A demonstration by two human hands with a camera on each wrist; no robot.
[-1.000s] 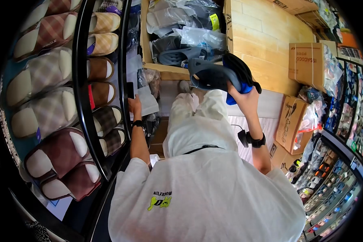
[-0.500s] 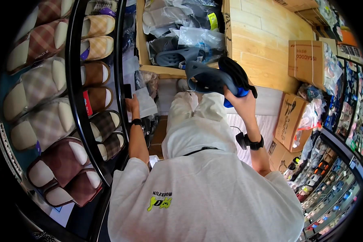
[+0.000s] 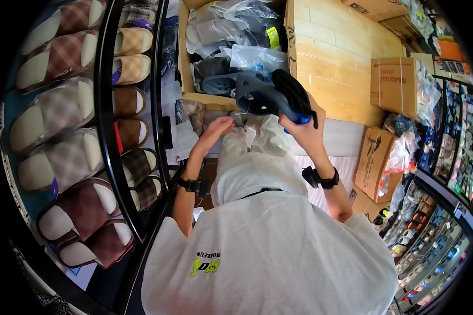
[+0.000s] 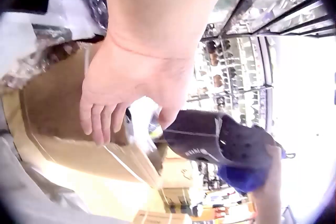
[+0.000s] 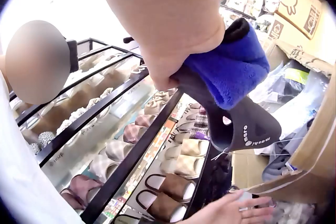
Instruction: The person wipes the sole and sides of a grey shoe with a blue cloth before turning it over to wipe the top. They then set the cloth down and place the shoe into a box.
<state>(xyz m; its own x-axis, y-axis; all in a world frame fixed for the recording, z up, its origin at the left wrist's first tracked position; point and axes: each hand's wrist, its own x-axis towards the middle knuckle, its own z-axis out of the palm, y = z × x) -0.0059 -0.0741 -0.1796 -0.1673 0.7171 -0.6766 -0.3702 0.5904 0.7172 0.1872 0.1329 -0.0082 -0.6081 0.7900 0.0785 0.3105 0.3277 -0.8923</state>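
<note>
My right hand [image 3: 307,126] grips a dark grey-blue slip-on clog [image 3: 252,97] with white lettering on its side, together with a folded plush cloth [image 5: 233,69]. The cloth is bright blue on one face, and a black part [image 3: 293,93] shows beside the clog in the head view. A thin loop hangs from the clog's end. Holding nothing, my left hand [image 3: 215,132] is in front of my legs, left of the clog, with its fingers extended. In the left wrist view the clog overlaps the thumb of that hand [image 4: 139,85]. A black phone-like object [image 3: 166,132] sits by the rack.
An opened cardboard box [image 3: 292,47] of bagged footwear, with another grey-blue clog [image 3: 218,85], is ahead of me. Plaid slippers [image 3: 58,155] line the black-framed rack [image 3: 104,94] at left. Closed cartons [image 3: 394,84] stand at right on the wooden floor, near more shoe shelves.
My left hand has come away from the black object at the rack and moved right, toward the clog. My right hand has shifted slightly left with the clog and cloth.
</note>
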